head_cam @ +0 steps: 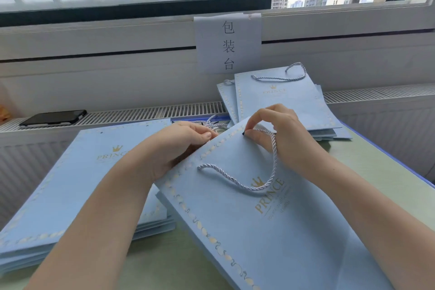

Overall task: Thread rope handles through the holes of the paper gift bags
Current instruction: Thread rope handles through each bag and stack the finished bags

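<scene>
From the head camera I am watching the right hand (277, 132) pinching the rope handle (256, 183) at a hole in the blue gift bag (270, 231), which is lying tilted across the table (376, 160). The left hand (181, 143) is gripping the bag's top edge.

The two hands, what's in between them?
In the head view, the top edge of the blue gift bag runs between the left hand and right hand, with loose rope ends just behind it.
</scene>
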